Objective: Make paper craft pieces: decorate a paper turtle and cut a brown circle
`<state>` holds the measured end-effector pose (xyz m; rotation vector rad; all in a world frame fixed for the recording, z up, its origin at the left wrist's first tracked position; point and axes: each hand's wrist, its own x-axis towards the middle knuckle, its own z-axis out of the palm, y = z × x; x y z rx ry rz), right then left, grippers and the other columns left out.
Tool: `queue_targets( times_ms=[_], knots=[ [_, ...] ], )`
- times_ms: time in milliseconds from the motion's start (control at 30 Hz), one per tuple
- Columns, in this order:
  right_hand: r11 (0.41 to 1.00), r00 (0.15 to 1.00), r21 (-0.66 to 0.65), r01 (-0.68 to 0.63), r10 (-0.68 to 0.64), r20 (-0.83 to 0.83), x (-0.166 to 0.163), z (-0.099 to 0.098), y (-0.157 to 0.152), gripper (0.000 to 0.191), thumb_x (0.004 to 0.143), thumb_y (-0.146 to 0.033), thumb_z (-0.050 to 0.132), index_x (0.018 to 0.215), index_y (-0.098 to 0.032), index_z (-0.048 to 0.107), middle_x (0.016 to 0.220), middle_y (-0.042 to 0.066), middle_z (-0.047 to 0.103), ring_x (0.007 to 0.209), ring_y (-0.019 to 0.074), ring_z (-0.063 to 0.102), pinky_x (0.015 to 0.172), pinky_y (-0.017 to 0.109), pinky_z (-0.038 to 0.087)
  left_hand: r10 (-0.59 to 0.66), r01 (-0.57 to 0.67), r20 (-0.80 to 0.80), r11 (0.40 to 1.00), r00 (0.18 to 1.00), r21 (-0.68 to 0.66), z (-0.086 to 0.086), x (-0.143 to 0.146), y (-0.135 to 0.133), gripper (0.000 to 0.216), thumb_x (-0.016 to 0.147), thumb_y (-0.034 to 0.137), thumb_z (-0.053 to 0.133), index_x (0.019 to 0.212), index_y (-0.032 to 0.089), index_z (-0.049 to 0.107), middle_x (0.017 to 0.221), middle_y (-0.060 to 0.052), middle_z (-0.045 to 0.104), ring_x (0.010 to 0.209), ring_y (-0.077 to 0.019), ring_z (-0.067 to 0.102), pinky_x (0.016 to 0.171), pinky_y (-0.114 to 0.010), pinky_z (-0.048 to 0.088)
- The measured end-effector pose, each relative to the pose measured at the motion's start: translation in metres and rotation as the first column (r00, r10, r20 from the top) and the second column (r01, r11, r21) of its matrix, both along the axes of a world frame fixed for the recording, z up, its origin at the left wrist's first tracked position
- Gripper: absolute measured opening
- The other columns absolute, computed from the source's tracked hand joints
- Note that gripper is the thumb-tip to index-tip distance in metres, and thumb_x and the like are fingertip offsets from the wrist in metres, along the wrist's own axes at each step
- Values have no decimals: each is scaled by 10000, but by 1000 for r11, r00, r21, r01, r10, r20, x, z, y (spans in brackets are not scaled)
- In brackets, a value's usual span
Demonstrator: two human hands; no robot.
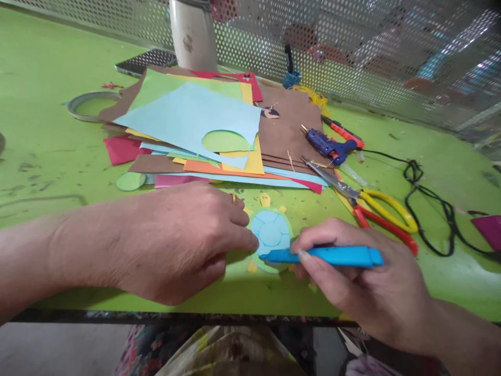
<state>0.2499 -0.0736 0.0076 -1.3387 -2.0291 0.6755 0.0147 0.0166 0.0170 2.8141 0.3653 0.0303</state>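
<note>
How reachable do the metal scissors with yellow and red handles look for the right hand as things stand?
Probably yes: the scissors lie just beyond the right hand, with nothing seen blocking the way. It holds a blue marker, though, which would likely need setting down first.

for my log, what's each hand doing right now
Left hand: at the edge of the paper turtle; palm hidden, open or closed can't be told.
Right hand: closed, holding the blue marker.

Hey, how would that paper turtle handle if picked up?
The paper turtle is probably light, being thin flat cut-outs. Its layered shell may stay fairly stiff; the yellow head and feet, narrow and jutting out, would likely bend first.
</note>
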Motion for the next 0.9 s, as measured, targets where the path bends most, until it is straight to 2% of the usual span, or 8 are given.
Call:
queue_targets(
  times_ms=[533,900],
  knots=[
    [997,999,-59,43,-43,10,0,0,0,92,901,-250,627,816,-240,660,581,-66,682,429,64,569,424,120,446,2,-2,-7,1000,1000,25,0,1,-1,177,746,88,577,779,245,653,718,-15,629,686,-212,569,577,-307,459],
    [998,999,-58,40,-40,0,0,0,2,98,898,-253,630,805,-233,654,575,-49,675,406,87,554,391,170,437,6,-7,9,1000,1000,25,0,-1,-2,226,753,87,564,842,260,678,726,-14,646,678,-215,581,562,-328,453]
  ],
)
